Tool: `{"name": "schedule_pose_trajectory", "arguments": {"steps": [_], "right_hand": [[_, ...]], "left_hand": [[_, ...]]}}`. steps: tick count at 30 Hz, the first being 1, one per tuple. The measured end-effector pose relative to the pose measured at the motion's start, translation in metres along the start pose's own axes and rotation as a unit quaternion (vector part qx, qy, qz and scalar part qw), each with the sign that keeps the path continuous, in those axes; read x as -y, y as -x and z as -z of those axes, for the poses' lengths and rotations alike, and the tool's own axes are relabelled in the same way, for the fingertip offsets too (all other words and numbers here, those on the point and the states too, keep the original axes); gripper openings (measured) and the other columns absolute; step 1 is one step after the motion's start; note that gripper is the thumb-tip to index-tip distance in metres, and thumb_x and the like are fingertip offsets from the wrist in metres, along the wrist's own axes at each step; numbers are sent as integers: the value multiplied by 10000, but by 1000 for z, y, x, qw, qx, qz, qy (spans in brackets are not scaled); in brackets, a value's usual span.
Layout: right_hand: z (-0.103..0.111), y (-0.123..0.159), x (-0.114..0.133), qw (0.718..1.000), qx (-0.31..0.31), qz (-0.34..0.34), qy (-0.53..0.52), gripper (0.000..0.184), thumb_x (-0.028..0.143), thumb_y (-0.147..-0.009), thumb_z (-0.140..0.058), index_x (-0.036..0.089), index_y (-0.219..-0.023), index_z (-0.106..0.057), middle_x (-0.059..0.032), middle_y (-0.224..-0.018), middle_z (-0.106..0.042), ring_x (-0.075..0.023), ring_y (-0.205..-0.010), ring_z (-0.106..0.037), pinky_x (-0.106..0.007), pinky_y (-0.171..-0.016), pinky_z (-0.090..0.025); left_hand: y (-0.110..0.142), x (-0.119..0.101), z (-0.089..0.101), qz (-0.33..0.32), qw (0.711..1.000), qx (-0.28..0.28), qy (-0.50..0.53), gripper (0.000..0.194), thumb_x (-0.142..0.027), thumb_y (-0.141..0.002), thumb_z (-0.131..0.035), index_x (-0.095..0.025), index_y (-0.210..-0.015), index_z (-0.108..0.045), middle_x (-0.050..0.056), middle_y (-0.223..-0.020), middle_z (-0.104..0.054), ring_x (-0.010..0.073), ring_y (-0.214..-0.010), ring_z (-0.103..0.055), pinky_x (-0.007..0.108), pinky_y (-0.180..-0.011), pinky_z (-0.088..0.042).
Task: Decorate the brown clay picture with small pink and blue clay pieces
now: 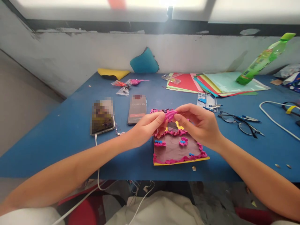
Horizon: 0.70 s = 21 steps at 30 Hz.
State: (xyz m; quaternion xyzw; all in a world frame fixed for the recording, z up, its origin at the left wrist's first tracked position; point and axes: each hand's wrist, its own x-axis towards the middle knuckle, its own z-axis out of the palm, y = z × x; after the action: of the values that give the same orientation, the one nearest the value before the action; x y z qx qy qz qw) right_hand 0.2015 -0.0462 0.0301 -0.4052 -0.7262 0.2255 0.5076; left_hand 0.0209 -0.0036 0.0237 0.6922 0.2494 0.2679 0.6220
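Between my two hands is a strip of pink modelling clay (170,116), folded or twisted in its middle. My left hand (150,123) pinches its left end between thumb and fingers. The thumb and forefinger of my right hand (199,125) close on its right end. Just below them lies a flat board (173,148) covered in purplish-brown clay, edged with ruffled pink clay and a yellow rim. Small pink and blue clay pieces (183,142) dot its surface. Yellow patches near its top are partly hidden by my hands.
Two phones lie left of the board, one (137,109) showing a timer, the other (103,118) on a white cable. Eyeglasses (239,123) and a small clear case (207,101) lie to the right. Behind are coloured sheets (187,82) and a tilted green bottle (262,61).
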Motion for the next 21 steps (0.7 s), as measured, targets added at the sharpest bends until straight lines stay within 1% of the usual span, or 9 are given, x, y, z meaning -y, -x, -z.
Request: {"name": "schedule_pose_trajectory", "arguments": {"steps": [3,6,8,9,12,16,19,21], "right_hand": [[0,-1,1,998,6,-34,-58,69,252,-860,-618,184,-855,-610,-3,-762,-681,-95,-653,-637,-191,-584,-534],[1,-2,1,994,11,-62,-93,120,299,-851,-641,182,-846,-614,-9,-771,-684,-95,-633,-633,-201,-571,-541],[1,-2,1,992,12,-71,-99,151,329,-848,-647,182,-845,-615,-14,-779,-684,-100,-638,-634,-211,-575,-547],[2,-2,1,992,12,-73,-98,163,342,-849,-646,182,-846,-616,-16,-785,-684,-103,-652,-637,-216,-586,-550],[4,-3,2,993,15,-75,-95,188,369,-857,-636,183,-855,-615,-16,-788,-677,-107,-683,-637,-218,-609,-548],[6,-4,3,990,25,-97,-104,254,428,-876,-596,179,-924,-613,-8,-769,-649,-97,-661,-620,-202,-572,-529],[3,-4,2,985,43,-126,-112,346,466,-810,-664,173,-984,-607,-25,-803,-670,-121,-705,-644,-217,-590,-545],[-1,-3,0,981,55,-144,-116,376,463,-763,-712,167,-978,-624,-40,-826,-692,-142,-727,-661,-239,-609,-559]], "left_hand": [[0,-1,-1,23,1000,5,9,403,-523,-923,-415,-164,-753,-479,4,-646,-556,115,-558,-530,230,-496,-362],[-2,0,-1,59,995,19,75,425,-590,-862,-489,-165,-847,-501,40,-766,-622,148,-607,-605,234,-480,-381],[-3,0,-1,70,991,30,113,425,-585,-833,-542,-162,-868,-518,50,-801,-637,151,-619,-619,232,-485,-389],[-3,0,-1,69,990,26,119,406,-563,-827,-566,-160,-858,-528,42,-781,-636,143,-613,-614,228,-492,-389],[-2,-3,-1,56,993,-16,107,334,-484,-827,-613,-156,-818,-551,2,-667,-605,107,-569,-569,211,-505,-377],[-2,-5,-2,43,993,-74,82,289,-428,-807,-664,-155,-812,-569,-22,-596,-583,85,-528,-521,194,-490,-369],[-3,-4,-2,25,993,-95,72,334,-446,-758,-716,-146,-770,-571,-28,-564,-582,76,-507,-518,184,-469,-371],[-3,-4,-3,19,992,-103,76,382,-470,-707,-754,-140,-732,-562,-30,-560,-586,71,-493,-520,186,-468,-393]]}}
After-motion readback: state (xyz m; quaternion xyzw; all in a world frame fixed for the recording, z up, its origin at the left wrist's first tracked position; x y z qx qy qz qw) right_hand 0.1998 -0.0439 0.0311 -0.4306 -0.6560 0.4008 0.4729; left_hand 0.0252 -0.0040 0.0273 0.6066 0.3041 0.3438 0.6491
